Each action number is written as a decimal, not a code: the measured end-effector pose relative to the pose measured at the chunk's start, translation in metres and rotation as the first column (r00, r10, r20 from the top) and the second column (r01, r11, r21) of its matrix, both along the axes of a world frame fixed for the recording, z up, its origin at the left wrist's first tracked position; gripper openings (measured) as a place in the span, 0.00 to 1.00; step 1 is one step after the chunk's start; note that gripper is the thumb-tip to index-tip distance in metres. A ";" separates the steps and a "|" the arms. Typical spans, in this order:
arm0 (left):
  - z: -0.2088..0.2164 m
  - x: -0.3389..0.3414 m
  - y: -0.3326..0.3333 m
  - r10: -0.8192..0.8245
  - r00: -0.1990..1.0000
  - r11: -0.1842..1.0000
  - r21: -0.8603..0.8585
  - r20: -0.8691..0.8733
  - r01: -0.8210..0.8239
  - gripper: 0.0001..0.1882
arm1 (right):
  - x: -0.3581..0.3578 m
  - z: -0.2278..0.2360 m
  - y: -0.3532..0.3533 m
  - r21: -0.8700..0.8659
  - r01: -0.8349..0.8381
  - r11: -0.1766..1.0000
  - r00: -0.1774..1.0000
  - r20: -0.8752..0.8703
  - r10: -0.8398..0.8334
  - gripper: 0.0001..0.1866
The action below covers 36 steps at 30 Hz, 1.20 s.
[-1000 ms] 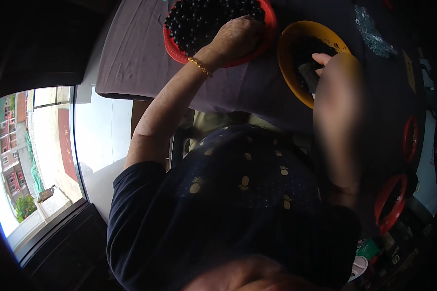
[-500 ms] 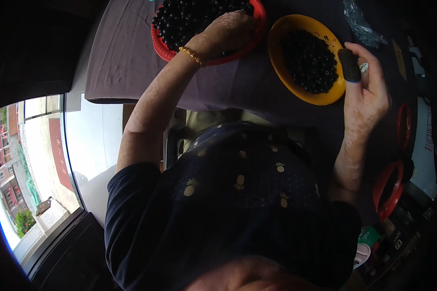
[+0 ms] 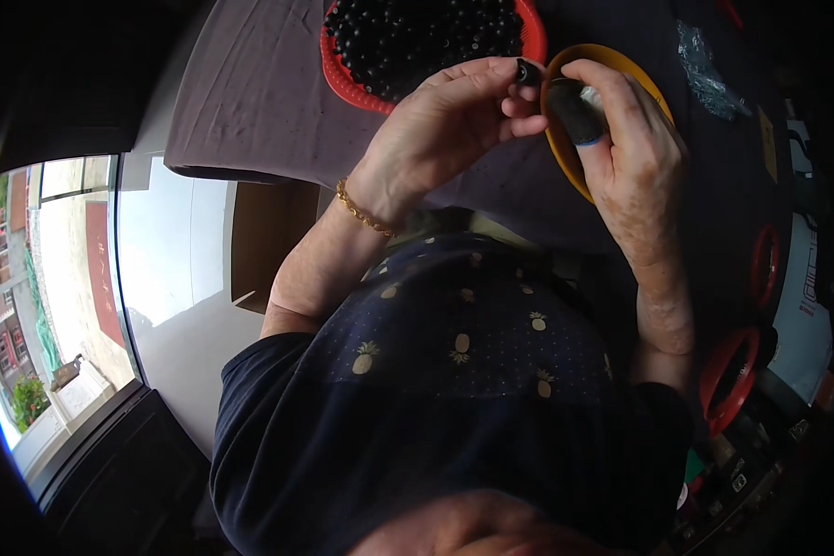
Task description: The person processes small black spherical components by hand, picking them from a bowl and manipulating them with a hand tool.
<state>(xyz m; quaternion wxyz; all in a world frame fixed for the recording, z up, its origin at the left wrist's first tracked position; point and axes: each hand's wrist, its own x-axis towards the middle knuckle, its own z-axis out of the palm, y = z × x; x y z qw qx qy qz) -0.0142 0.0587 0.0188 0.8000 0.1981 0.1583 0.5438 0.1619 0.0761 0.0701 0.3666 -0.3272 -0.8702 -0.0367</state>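
the left hand (image 3: pixel 445 125) pinches one small dark round fruit (image 3: pixel 525 70) at its fingertips; the right hand (image 3: pixel 625 139) grips a dark short tool (image 3: pixel 574 109) against it. far, the red plastic basket (image 3: pixel 343 79) on the worktop (image 3: pixel 250 102) looks full of unworked fruit, so much seems left; the round orange bowl (image 3: pixel 565 153) is mostly hidden.

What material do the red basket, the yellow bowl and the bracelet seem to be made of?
Red basket: likely plastic, with a moulded ribbed rim and matte colour.
Yellow bowl: probably plastic, smooth with a slight sheen.
Bracelet: gold-coloured metal chain, shiny small links; true metal unclear.
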 end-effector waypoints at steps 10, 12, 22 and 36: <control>0.008 -0.003 -0.016 -0.007 0.999 0.997 0.072 0.043 0.004 0.16 | -0.014 0.013 -0.003 -0.064 -0.158 0.985 0.987 0.018 0.159 0.18; 0.010 -0.003 -0.018 0.010 1.000 0.996 0.093 0.025 -0.012 0.16 | -0.014 0.020 -0.004 -0.039 -0.176 0.984 0.982 0.057 0.178 0.18; 0.012 -0.008 -0.014 -0.046 0.994 0.996 0.077 0.104 0.038 0.11 | -0.009 0.018 -0.004 -0.101 -0.169 0.980 0.985 0.004 0.171 0.15; 0.019 0.003 -0.025 0.048 0.997 0.995 0.090 -0.060 -0.042 0.17 | -0.017 0.028 -0.011 0.026 0.021 0.999 0.987 0.160 -0.025 0.21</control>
